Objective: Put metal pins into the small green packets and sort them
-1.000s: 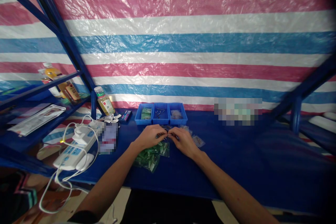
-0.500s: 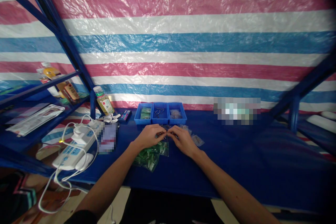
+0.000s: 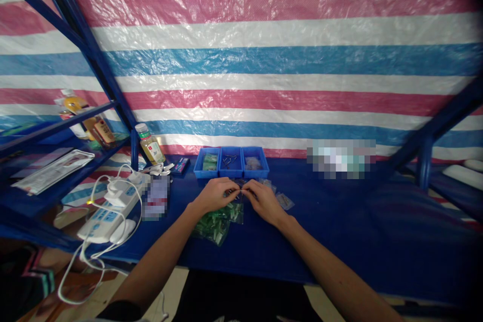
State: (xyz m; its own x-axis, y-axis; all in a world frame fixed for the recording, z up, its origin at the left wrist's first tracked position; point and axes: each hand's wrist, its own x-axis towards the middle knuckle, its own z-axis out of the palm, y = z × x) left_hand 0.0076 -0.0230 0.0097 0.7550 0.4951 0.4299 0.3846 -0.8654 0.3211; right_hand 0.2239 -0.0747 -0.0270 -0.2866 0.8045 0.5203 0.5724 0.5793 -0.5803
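Note:
My left hand (image 3: 220,194) and my right hand (image 3: 261,198) meet fingertip to fingertip over the blue table. Both are closed in a pinch; whatever sits between the fingers is too small to make out. Under and in front of my left hand lies a heap of clear plastic bags with green contents (image 3: 213,226). Small clear bags (image 3: 285,201) lie beside my right hand. Just beyond the hands stand three blue bins: the left bin (image 3: 207,175) holds green packets, the middle bin (image 3: 231,173) dark metal pieces, the right bin (image 3: 256,173) small pale bags.
On the left are a white power strip (image 3: 98,222) with looping cables, a blurred phone-like item (image 3: 156,198), a small box (image 3: 181,166) and a bottle (image 3: 150,146). A blue frame post (image 3: 134,148) rises there. A pixelated object (image 3: 341,159) stands back right.
Both hands stay pinched together in nearly the same place. The whole view has shifted very slightly; nothing on the table has visibly moved.

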